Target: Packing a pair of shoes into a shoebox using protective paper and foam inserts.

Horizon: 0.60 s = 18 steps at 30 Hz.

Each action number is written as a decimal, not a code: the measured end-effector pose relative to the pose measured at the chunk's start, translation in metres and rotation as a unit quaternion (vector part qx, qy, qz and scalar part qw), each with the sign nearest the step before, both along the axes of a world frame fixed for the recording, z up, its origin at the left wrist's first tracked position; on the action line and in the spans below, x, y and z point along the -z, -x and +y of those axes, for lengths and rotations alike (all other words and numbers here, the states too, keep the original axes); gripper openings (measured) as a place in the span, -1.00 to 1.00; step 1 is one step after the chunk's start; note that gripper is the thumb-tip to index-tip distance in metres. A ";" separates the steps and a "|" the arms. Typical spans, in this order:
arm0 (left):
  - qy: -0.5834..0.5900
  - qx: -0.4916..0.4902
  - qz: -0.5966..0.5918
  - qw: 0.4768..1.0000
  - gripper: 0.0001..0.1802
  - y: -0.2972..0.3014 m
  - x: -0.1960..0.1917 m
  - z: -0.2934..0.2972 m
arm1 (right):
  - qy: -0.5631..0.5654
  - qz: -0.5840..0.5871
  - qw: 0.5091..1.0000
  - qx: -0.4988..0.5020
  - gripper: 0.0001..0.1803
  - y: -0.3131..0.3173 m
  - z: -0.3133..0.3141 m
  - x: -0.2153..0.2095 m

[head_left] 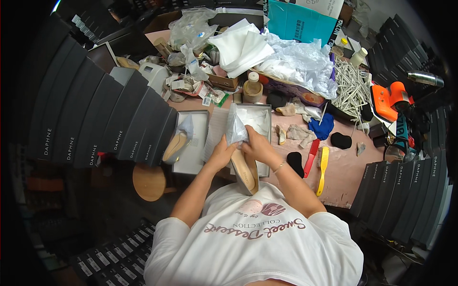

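My left hand (221,153) and my right hand (259,145) are closed round the front part of a shoe (244,175). Its beige insole faces up and its heel points toward me. A thin whitish wrapping (235,129) covers the toe. The shoe is held over an open grey shoe box (268,125), where white paper shows inside. On the left, a second shoe (177,145) with its toe wrapped in the same way lies across a grey tray-like box part (190,165). Between the two box parts is a sheet of white ribbed paper (215,131). My fingertips are partly hidden.
Dark shoe boxes are stacked at left (102,109) and right (400,190). A red brush (312,158), a yellow brush (323,170), black pads (341,140) and a blue cloth (322,126) lie right. Behind are a capped bottle (253,88), plastic wrapping (305,64), paper sticks (350,93) and an orange device (384,102).
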<state>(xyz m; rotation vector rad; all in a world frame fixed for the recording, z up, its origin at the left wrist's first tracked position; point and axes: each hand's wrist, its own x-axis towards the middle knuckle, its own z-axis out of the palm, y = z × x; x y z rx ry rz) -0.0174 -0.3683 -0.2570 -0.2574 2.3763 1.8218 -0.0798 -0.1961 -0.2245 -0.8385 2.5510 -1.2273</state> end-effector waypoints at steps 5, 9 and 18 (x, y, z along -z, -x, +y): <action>-0.025 0.018 0.017 0.999 -0.47 0.000 -0.010 0.008 | 0.061 0.002 0.998 0.010 -0.43 0.001 0.012 -0.011; -0.009 0.009 0.006 1.000 -0.44 -0.008 -0.031 0.010 | 0.032 0.004 0.997 0.071 -0.52 -0.007 -0.003 -0.003; 0.164 -0.193 0.192 0.948 -0.36 -0.031 -0.054 0.025 | 0.102 -0.006 0.995 0.014 -0.46 -0.036 -0.020 -0.039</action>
